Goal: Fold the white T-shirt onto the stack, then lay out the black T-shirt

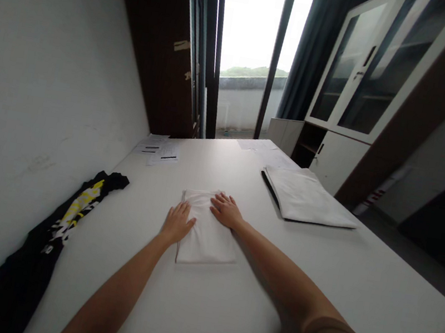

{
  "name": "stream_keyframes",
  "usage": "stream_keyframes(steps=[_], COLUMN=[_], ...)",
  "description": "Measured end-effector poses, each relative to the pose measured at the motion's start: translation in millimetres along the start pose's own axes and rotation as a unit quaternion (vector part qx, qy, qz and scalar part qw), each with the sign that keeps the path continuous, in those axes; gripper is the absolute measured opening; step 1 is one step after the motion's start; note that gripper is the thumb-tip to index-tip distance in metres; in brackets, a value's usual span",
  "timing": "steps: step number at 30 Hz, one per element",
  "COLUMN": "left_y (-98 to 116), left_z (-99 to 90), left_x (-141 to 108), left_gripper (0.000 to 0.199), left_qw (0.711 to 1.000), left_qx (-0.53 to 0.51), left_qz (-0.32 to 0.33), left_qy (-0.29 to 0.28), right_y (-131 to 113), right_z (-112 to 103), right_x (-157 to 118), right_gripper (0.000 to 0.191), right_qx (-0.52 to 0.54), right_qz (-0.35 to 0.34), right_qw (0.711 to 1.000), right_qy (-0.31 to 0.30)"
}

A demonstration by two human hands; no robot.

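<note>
A folded white cloth (pixel 208 243), roughly a rectangle, lies flat on the white table (pixel 255 307) in front of me. My left hand (pixel 178 222) rests on its left edge, fingers stretched out and pointing away from me. On the upper right part of the cloth lies my right hand (pixel 226 210), palm down with the fingers spread. Neither hand grips anything. Whether the cloth is a garment I cannot tell.
A black garment with yellow and white print (pixel 71 216) lies along the wall at left. White folded fabric over something dark (pixel 310 197) is at right. Papers (pixel 161 152) lie at the far left, more sheets (pixel 265 152) at the far edge. A glass-door cabinet (pixel 357 75) stands beyond.
</note>
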State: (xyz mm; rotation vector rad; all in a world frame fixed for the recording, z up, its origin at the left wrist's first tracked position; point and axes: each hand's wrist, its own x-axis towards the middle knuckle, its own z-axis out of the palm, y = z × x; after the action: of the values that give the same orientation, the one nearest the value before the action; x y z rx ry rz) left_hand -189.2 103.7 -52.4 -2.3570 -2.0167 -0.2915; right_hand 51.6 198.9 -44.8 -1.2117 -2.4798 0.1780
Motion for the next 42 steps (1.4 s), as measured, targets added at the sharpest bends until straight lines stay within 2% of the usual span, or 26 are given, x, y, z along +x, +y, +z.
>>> stream_keyframes(steps=[4,8,12,16,20,22,26,29,34,39,42], left_y=[0.8,-0.3,0.0,5.1,10.0,9.9,6.4,5.2,9.4,13.6,13.5], left_z=[-1.9,-2.1,-4.0,-9.6,-13.1,-12.6,-9.6,-8.9,-13.1,-18.7,-21.0], left_x=[-0.5,-0.2,-0.3,-2.9,-5.4,-5.1,-2.6,-1.9,-5.2,-8.8,-8.8], left_gripper=[0.06,0.059,0.057,0.054,0.053,0.052,0.05,0.049,0.047,0.044,0.042], left_qw=[1.0,0.999,0.998,0.998,0.991,0.992,0.998,0.999,0.994,0.982,0.975], left_qx=[0.01,0.017,0.01,-0.021,-0.049,-0.05,-0.038,-0.034,-0.062,-0.116,-0.138], left_qz=[0.014,-0.02,-0.045,0.038,0.126,0.118,0.048,0.034,0.085,0.151,0.173], left_qy=[0.02,0.034,0.041,0.048,0.026,0.012,0.014,0.022,0.023,0.017,0.011], right_y=[0.6,-0.1,-0.4,0.5,1.6,2.4,4.2,4.4,2.0,2.8,5.1], right_z=[0.6,0.0,-0.4,-0.1,2.0,3.5,4.9,3.8,1.7,2.9,3.5], right_x=[-0.9,-2.7,-2.1,-0.9,-1.1,-1.2,-0.4,-0.6,-2.8,-1.2,0.2], right_gripper=[0.046,0.049,0.048,0.048,0.051,0.052,0.049,0.049,0.052,0.044,0.043], right_qx=[0.001,0.017,-0.005,-0.02,0.002,0.013,0.014,0.021,0.036,0.022,0.023], right_qz=[-0.025,-0.065,0.007,0.041,-0.029,-0.05,-0.012,-0.014,-0.055,-0.004,0.003], right_qw=[1.0,0.998,1.0,0.999,1.0,0.999,1.0,1.0,0.998,1.0,0.999], right_qy=[0.007,-0.006,0.002,0.01,-0.01,-0.013,0.001,0.0,-0.013,0.018,0.022])
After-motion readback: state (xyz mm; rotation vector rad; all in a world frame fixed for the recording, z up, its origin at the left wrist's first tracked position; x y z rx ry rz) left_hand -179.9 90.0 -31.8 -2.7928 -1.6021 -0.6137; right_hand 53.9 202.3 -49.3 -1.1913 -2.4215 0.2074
